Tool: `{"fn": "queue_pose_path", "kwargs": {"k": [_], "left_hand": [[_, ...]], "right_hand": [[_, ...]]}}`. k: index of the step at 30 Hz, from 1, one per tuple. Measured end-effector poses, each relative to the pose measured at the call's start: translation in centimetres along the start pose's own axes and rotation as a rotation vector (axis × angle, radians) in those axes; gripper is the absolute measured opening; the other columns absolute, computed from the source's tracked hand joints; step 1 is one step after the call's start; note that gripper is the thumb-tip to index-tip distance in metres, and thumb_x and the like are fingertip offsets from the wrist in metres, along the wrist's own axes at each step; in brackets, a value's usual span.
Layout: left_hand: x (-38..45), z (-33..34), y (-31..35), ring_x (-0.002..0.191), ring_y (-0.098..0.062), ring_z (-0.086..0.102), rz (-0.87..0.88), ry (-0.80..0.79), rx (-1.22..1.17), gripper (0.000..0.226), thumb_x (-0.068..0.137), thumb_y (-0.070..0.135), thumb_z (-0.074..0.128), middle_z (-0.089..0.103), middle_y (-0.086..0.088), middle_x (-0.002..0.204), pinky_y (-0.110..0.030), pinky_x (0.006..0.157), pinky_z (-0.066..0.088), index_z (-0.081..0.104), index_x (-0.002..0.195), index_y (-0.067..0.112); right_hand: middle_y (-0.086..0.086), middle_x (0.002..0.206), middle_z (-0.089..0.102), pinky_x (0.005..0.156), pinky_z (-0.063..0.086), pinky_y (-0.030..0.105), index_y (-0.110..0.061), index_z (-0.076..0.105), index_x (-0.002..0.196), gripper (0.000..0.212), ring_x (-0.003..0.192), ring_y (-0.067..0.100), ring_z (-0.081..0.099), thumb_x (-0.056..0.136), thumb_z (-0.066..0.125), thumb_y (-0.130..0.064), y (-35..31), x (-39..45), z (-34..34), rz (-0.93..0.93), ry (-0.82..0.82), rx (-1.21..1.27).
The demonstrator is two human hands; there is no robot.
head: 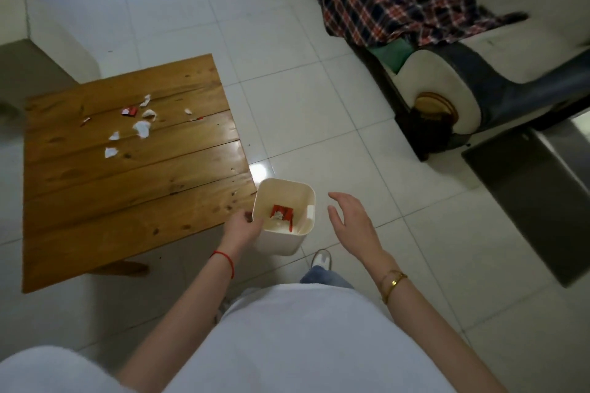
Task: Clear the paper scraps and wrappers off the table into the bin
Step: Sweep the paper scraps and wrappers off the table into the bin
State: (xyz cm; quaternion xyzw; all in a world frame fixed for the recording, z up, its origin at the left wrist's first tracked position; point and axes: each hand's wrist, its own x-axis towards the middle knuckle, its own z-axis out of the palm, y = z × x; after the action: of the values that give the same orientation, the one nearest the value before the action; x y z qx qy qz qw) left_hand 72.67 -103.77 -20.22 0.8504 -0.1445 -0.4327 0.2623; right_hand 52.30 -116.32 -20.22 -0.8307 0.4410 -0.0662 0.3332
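While the left hand (pixel 244 228) grips the near-left rim of the cream bin (pixel 285 217), fingers curled over the edge, the right hand (pixel 352 220) hovers just to the bin's right with fingers spread wide and holding nothing. Down inside the bin lie a red wrapper (pixel 284 212) and a bit of white paper, the bin itself standing on the tiled floor (pixel 319 105) right at the near corner of the wooden table (pixel 127 201). Over on the far part of the table, white paper scraps (pixel 142 128) and small red wrapper pieces (pixel 129 111) lie scattered, well apart from the bin.
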Motion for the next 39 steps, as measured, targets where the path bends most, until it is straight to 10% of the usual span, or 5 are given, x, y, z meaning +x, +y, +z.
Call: {"fn": "queue_pose_path", "kwargs": {"k": [4, 19, 39], "left_hand": [[0.8, 3.1, 4.8, 0.091, -0.016, 0.055, 0.027, 0.011, -0.105, 0.044, 0.089, 0.026, 0.054, 0.061, -0.010, 0.123, -0.017, 0.056, 0.040, 0.051, 0.129, 0.009], [11.5, 4.5, 16.3, 0.105, -0.020, 0.056, -0.001, 0.154, -0.245, 0.044, 0.090, 0.025, 0.055, 0.059, -0.009, 0.127, -0.022, 0.070, 0.047, 0.049, 0.131, 0.012], [31.6, -5.8, 25.9, 0.097, -0.020, 0.060, -0.363, 0.398, -0.746, 0.040, 0.084, 0.014, 0.056, 0.065, -0.009, 0.114, -0.024, 0.070, 0.048, 0.053, 0.124, 0.011]], "right_hand": [[0.004, 0.136, 0.053, 0.105, 0.027, 0.020, -0.014, 0.049, 0.135, 0.038, 0.128, 0.015, 0.043, 0.100, 0.044, -0.027, 3.0, 3.5, -4.4, -0.035, 0.005, 0.002], [0.001, 0.136, 0.052, 0.106, 0.028, 0.021, -0.015, 0.049, 0.135, 0.037, 0.128, 0.015, 0.043, 0.100, 0.044, -0.027, 5.3, 22.4, -8.8, -0.143, -0.078, -0.015], [-0.002, 0.137, 0.052, 0.105, 0.031, 0.022, -0.021, 0.047, 0.136, 0.039, 0.127, 0.012, 0.043, 0.100, 0.042, -0.035, -11.7, 60.3, -4.4, -0.626, -0.508, -0.182]]}}
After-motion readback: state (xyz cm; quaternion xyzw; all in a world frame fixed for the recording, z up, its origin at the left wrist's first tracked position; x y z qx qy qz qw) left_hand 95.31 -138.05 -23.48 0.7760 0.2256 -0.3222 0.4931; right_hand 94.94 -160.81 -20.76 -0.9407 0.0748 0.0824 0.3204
